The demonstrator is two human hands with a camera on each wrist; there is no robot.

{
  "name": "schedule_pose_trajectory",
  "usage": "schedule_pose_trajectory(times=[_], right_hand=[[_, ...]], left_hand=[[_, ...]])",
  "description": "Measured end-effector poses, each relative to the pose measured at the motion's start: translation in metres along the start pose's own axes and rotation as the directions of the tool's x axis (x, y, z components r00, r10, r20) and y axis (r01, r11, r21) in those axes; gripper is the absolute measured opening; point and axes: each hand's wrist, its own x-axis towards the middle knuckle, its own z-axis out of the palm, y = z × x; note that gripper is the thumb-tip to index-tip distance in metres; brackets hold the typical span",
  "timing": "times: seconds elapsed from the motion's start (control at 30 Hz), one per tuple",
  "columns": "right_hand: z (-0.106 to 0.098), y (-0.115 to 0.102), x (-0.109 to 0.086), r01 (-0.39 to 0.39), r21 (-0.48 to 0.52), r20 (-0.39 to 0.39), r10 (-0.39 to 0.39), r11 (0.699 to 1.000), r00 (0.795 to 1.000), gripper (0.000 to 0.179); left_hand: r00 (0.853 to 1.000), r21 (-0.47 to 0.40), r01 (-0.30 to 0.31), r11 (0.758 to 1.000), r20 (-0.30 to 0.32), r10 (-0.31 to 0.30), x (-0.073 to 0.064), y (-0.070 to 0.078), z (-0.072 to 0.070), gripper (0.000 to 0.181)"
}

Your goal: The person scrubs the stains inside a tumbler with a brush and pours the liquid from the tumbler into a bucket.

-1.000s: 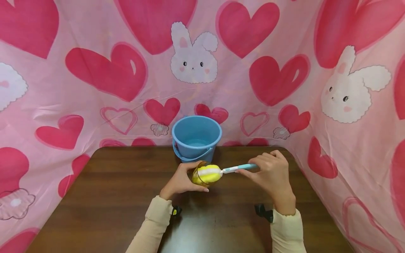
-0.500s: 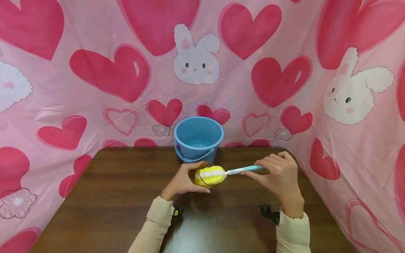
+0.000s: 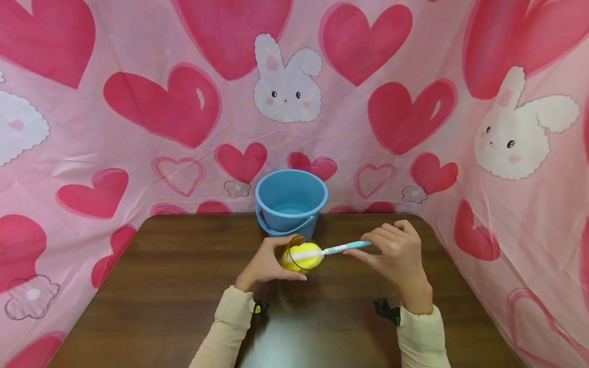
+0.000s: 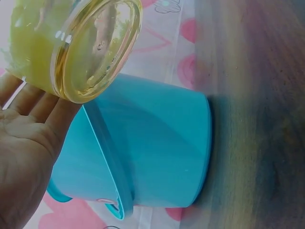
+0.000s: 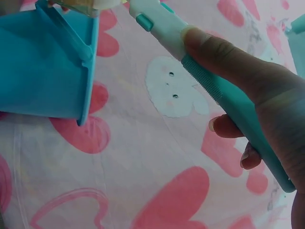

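Observation:
My left hand [image 3: 263, 261] grips an amber see-through glass [image 4: 97, 52] that lies tilted on its side in the air, its mouth facing right. Inside the mouth sits the yellow and white sponge head of a bottle brush [image 3: 314, 262], partly out of the glass. The brush's teal and white handle [image 5: 219, 88] is pinched by the thumb and fingers of my right hand [image 3: 393, 255]. Both hands are above the table, in front of a blue bucket [image 3: 291, 223]. In the left wrist view, the glass's thick base shows, with the fingers behind it.
The bucket stands at the table's far edge, its handle hanging down in front; some water seems to lie at its bottom. A dark wooden table [image 3: 175, 301] spreads below the hands. Pink cloth [image 3: 340, 128] with hearts and rabbits hangs behind and at both sides.
The right hand first drew the brush a little to the right, then moved back left, pushing the sponge deeper into the glass. My left hand keeps its hold; the view shifted slightly.

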Motion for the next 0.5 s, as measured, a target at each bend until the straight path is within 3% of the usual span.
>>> schedule_pose_trajectory(times=[0.2,0.37,0.5], right_hand=[[0.005,0.003,-0.002,-0.008,0.008,-0.003,0.008,1.0,1.0,0.056],[-0.003,0.015,-0.006,-0.034,0.028,-0.052,0.035,0.999,0.998,0.058],[-0.012,0.021,-0.008,-0.081,0.032,-0.086,0.083,0.996,0.993,0.061]], left_hand=[[1.0,-0.022,0.005,1.0,-0.001,-0.005,-0.001,0.0,-0.001,0.077],[0.999,-0.044,0.042,0.998,0.033,-0.041,0.001,0.0,0.002,0.077],[0.998,-0.046,0.03,0.998,0.05,-0.027,0.001,0.001,0.004,0.077]])
